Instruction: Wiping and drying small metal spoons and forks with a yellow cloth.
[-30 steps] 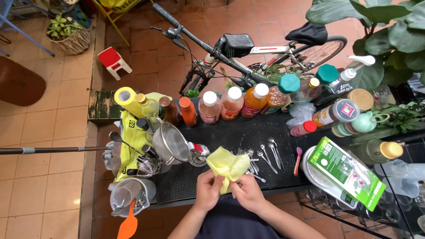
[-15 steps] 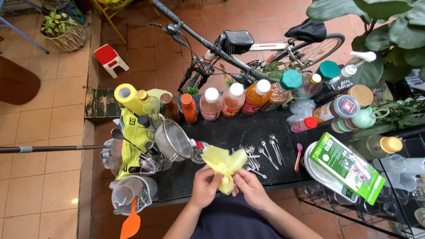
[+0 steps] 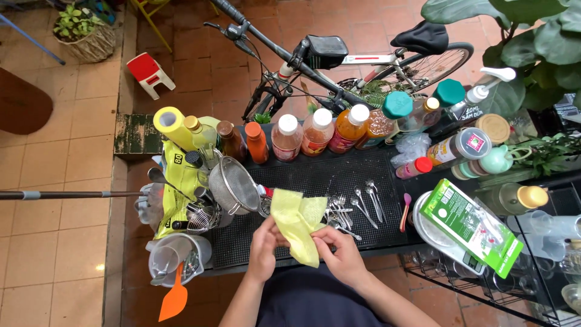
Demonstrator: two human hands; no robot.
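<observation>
Both hands meet at the near edge of the table [image 3: 363, 175], which is covered by a black ribbed mat, and between them they hold a yellow cloth [image 3: 295, 223]. The left hand [image 3: 264, 249] has its fingers [image 3: 270, 229] curled shut on the cloth's left side, while the right hand [image 3: 342, 253] pinches the lower right part, thumb and fingers closed on the fabric. The cloth is crumpled and partly folded — its upper end stands above the hands and a long fold hangs down between them, just clear of the mat. Just beyond the cloth lies a scatter of metal spoons and forks [image 3: 354, 209], with a pink spoon [image 3: 404, 211] a little further right. To the left, a round metal sieve [image 3: 233, 184] leans among other utensils, beside a yellow roll [image 3: 172, 126] and a clear plastic jug [image 3: 172, 257] with an orange spatula [image 3: 173, 298] — all near the table's left end. A row of bottles [image 3: 315, 134] with white, orange and teal caps stands along the far edge. A green and white packet [image 3: 472, 225] rests on a metal tray [image 3: 423, 227] at the right. A bicycle [image 3: 363, 57] stands on the tiled floor behind.
</observation>
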